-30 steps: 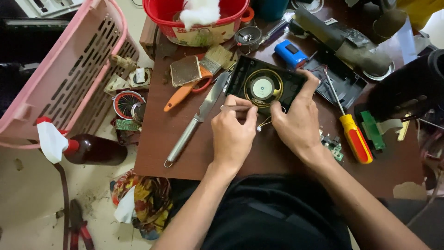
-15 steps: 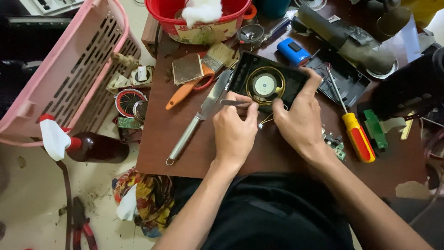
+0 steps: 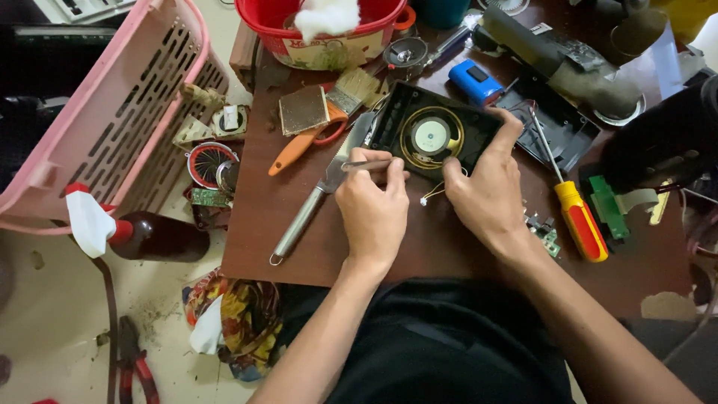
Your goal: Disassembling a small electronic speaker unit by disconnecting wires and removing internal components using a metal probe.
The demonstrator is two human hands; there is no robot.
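Note:
A black plastic casing (image 3: 419, 111) with a round gold-rimmed speaker (image 3: 431, 137) in it lies on the brown table (image 3: 254, 217). My right hand (image 3: 485, 187) grips the casing's near right corner, thumb on its lower edge. My left hand (image 3: 372, 202) is closed on thin metal tweezers (image 3: 365, 164), whose tip lies at the casing's left edge. A thin white wire (image 3: 432, 194) trails from the casing between my hands.
A table knife (image 3: 310, 202), orange-handled scissors (image 3: 299, 146), a brush (image 3: 357, 90), a blue block (image 3: 474, 81) and a red bowl (image 3: 329, 34) lie left and behind. A yellow-red screwdriver (image 3: 576, 213) and green circuit boards (image 3: 607, 206) sit right. A pink basket (image 3: 112, 112) and dark bottle (image 3: 153, 236) stand left.
The view has shifted slightly; both hands stay on the casing, with the tweezers still at its left edge.

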